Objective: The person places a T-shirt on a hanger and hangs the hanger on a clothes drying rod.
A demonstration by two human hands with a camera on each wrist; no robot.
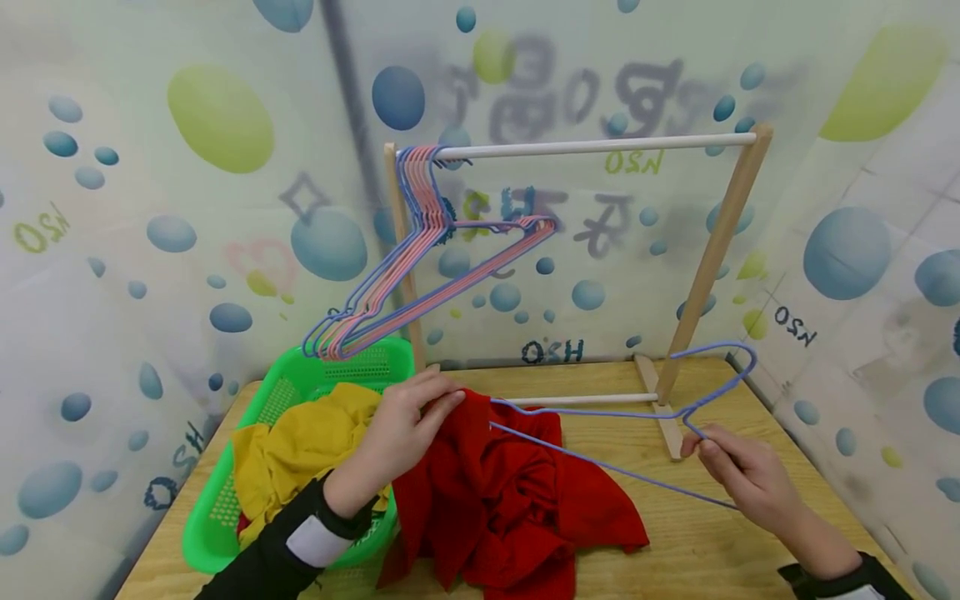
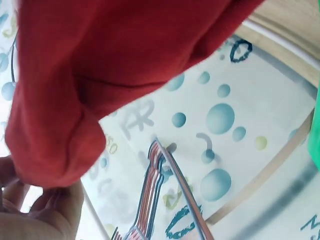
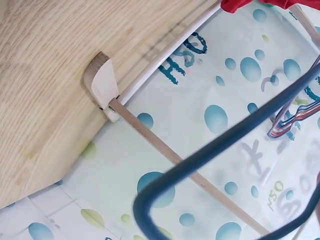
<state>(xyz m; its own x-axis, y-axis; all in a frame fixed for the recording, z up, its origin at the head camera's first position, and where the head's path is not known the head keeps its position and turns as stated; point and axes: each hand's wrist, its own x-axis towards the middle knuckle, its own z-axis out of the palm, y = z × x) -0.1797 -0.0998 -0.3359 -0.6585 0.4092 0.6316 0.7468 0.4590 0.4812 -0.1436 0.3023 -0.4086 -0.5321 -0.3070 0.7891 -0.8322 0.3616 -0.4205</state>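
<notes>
My left hand (image 1: 405, 429) pinches the top edge of a red garment (image 1: 517, 500), whose crumpled lower part lies on the table. In the left wrist view, the red cloth (image 2: 125, 45) hangs over the fingertips of that hand (image 2: 50, 215). On the right, my right hand (image 1: 750, 475) grips a blue clothes hanger (image 1: 600, 412) near the base of its hook. The hanger's far left end is hidden in the red cloth, close to my left fingers. Up close in the right wrist view, part of the blue hanger (image 3: 225, 137) crosses the picture.
Several pink and blue hangers (image 1: 427, 208) hang at the left end of the rack's white rail (image 1: 600, 147). A green basket (image 1: 197, 533) with yellow cloth (image 1: 300, 450) stands on the left. The rack's wooden post (image 1: 712, 258) rises from the wooden table (image 1: 645, 567) at right.
</notes>
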